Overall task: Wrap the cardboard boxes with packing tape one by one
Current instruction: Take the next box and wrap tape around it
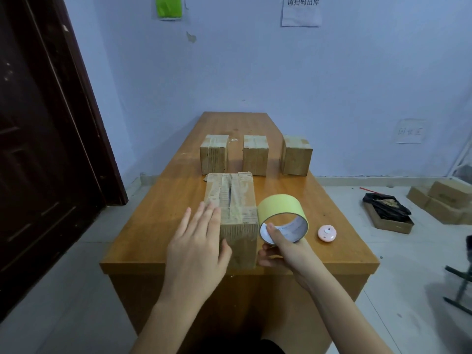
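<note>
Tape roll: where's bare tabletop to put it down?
Free: the strip between the pink disc and the right box of the far row; the left table edge beside the near box; behind the far row. Crowded: around the left hand, near box, tape roll and right hand.

Left hand [196, 249]: yours is bare, with no glove, ring or watch that you can see.
Right hand [283, 251]: also bare, nothing worn on its fingers or wrist.
Forearms: both are uncovered as far as your view reaches; no sleeve shows on either one.
Nails: short and plain where they show on your left fingers.
Clothing: you can make out only a dark patch at the bottom edge between your arms; what it is, you cannot tell.
</note>
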`<state>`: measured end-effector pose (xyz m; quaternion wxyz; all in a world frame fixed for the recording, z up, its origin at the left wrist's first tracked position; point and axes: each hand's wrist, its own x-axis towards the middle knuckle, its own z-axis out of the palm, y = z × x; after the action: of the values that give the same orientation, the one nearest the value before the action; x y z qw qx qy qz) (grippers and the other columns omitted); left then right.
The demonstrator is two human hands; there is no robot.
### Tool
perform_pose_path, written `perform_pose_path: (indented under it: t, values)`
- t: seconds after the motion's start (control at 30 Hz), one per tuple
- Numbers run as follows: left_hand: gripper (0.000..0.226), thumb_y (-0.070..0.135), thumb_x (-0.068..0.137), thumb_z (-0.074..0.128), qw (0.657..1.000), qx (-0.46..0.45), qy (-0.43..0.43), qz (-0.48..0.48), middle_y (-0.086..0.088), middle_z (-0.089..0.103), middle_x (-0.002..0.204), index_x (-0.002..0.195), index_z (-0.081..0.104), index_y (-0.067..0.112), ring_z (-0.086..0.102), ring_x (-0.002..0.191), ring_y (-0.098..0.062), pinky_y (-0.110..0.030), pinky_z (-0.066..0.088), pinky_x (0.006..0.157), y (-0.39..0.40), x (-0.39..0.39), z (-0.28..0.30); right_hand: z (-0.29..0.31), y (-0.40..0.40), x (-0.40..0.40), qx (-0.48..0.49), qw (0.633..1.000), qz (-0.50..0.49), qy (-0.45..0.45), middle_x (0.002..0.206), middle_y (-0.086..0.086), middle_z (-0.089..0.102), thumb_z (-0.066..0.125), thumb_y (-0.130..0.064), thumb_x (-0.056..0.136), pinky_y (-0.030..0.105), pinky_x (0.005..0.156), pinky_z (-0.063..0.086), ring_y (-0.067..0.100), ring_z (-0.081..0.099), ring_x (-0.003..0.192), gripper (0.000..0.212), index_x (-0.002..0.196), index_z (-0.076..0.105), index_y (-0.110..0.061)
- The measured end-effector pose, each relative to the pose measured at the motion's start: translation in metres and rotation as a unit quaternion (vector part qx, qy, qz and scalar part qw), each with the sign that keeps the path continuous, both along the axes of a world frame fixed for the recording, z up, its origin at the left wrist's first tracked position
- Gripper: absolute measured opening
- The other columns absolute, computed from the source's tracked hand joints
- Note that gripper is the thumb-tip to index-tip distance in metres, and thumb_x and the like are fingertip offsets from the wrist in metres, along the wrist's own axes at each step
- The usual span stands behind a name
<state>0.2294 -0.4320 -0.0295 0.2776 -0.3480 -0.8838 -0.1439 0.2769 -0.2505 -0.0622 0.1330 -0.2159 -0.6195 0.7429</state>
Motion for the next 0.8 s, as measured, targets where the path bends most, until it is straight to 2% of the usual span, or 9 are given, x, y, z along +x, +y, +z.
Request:
perform_pose_path:
  t: [0.17,0.27,0.33,0.4,0.47,0.57,0.67,0.73,0.8]
  values:
    - [0.069,0.044,0.074,0.070,0.999,-0.045,0.016,0.026,-0.017,0.055,0.130,0.125,0.056,0.000,0.047,0.126,-0.030,-0.048,0.027,0.110,0.006,0.003,0.013,0.001,0.001,-0.001,0.004,1.000,0.005,0.004,0.081,0.016,0.061,0.061,-0.031,0.092,0.033,0.058,0.058,0.021,0.068,0.066,0.033,0.106,0.059,0.000]
    - [0.085,0.052,0.085,0.055,0.997,-0.079,0.014,-0.014,-0.010,0.024,0.153,0.148,0.018,0.008,0.020,0.142,-0.023,-0.038,0.012,0.115,0.024,0.006,0.016,0.002,0.001,0.000,0.017,1.000,0.001,0.012,0.097,0.018,0.068,0.061,-0.030,0.092,0.033,0.060,0.059,0.024,0.072,0.076,0.029,0.107,0.060,-0.005]
    - [0.075,0.052,0.094,0.039,0.995,-0.082,-0.001,-0.047,-0.001,0.010,0.157,0.150,0.003,0.018,0.006,0.144,-0.016,-0.029,0.004,0.113,0.034,0.004,0.014,0.003,0.002,0.001,0.041,0.999,-0.008,0.011,0.104,0.014,0.069,0.060,-0.032,0.092,0.034,0.066,0.060,0.023,0.072,0.082,0.031,0.112,0.060,-0.008]
    - [0.065,0.051,0.095,0.036,0.996,-0.069,-0.013,-0.056,0.005,0.016,0.156,0.150,0.014,0.024,0.012,0.143,-0.012,-0.025,0.012,0.113,0.038,0.001,0.012,0.005,0.004,0.002,0.076,0.997,-0.024,0.005,0.106,0.003,0.068,0.059,-0.036,0.092,0.028,0.063,0.059,0.019,0.069,0.086,0.034,0.116,0.057,-0.013]
    - [0.061,0.049,0.092,0.046,0.997,-0.039,-0.024,-0.055,0.006,0.031,0.150,0.145,0.031,0.024,0.027,0.139,-0.011,-0.027,0.026,0.108,0.037,0.001,0.017,0.012,0.003,0.003,0.081,0.996,-0.027,0.003,0.102,-0.007,0.063,0.060,-0.042,0.089,0.021,0.055,0.055,0.011,0.063,0.087,0.033,0.113,0.052,-0.021]
    - [0.054,0.037,0.074,0.073,0.997,0.031,0.004,-0.067,-0.004,0.061,0.124,0.122,0.063,0.012,0.058,0.114,-0.020,-0.034,0.050,0.085,0.039,0.006,0.019,0.024,0.004,0.001,0.071,0.997,-0.018,0.020,0.100,-0.009,0.062,0.063,-0.049,0.083,0.023,0.054,0.055,0.012,0.064,0.090,0.026,0.099,0.055,-0.029]
    - [0.050,0.030,0.071,0.076,0.992,0.103,0.040,-0.068,-0.007,0.065,0.116,0.115,0.067,0.008,0.062,0.107,-0.024,-0.037,0.052,0.079,0.043,0.008,0.013,0.035,0.004,0.003,0.077,0.997,0.008,0.016,0.109,-0.004,0.065,0.068,-0.054,0.077,0.026,0.061,0.057,0.020,0.065,0.097,0.040,0.109,0.057,-0.034]
    - [0.047,0.030,0.076,0.069,0.985,0.155,0.028,-0.071,-0.008,0.064,0.117,0.116,0.066,0.005,0.061,0.108,-0.024,-0.038,0.052,0.079,0.044,0.010,0.010,0.036,0.005,0.004,0.090,0.995,0.029,0.006,0.110,-0.001,0.067,0.066,-0.060,0.075,0.035,0.074,0.059,0.022,0.065,0.100,0.049,0.116,0.058,-0.034]
    - [0.046,0.030,0.079,0.064,0.980,0.184,0.008,-0.073,-0.009,0.063,0.119,0.117,0.064,0.005,0.060,0.110,-0.025,-0.040,0.052,0.080,0.045,0.012,0.007,0.036,0.005,0.006,0.120,0.992,0.025,0.010,0.102,0.008,0.070,0.062,-0.056,0.081,0.047,0.087,0.056,0.030,0.066,0.094,0.037,0.109,0.062,-0.032]
